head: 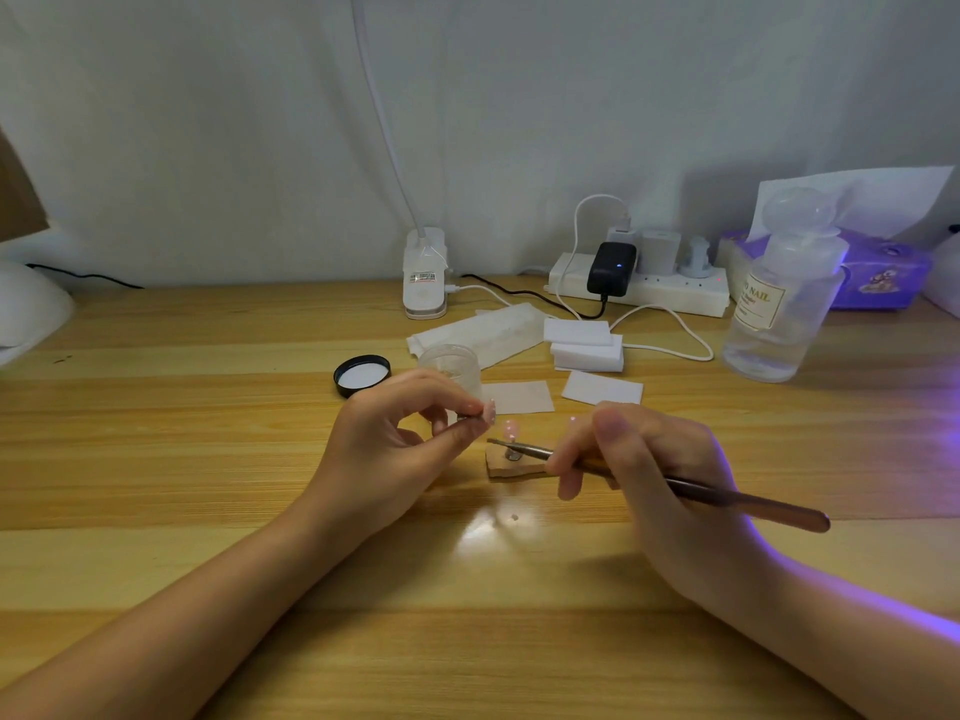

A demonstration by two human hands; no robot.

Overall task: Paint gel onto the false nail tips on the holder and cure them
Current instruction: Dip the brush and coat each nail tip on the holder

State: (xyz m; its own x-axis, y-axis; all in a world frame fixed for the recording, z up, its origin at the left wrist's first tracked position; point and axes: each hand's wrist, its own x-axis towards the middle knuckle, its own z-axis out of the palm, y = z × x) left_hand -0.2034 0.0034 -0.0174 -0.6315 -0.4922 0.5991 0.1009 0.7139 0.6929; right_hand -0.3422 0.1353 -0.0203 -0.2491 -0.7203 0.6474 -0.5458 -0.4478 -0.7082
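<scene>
Just left of the small wooden holder (511, 469), the left hand (395, 444) pinched a glossy pink nail tip (490, 411). The right hand (649, 459) gripped a slim metal-ferruled brush (675, 483) across it. Behind stood a clear gel jar (451, 363), its round black lid (362, 375) off.

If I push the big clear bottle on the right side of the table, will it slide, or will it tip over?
The clear bottle is tall with a narrow neck and a round cap, so a push up high may well tip it. The liquid seems to sit low, so a push near its base would more likely slide it on the smooth wooden table.
</scene>
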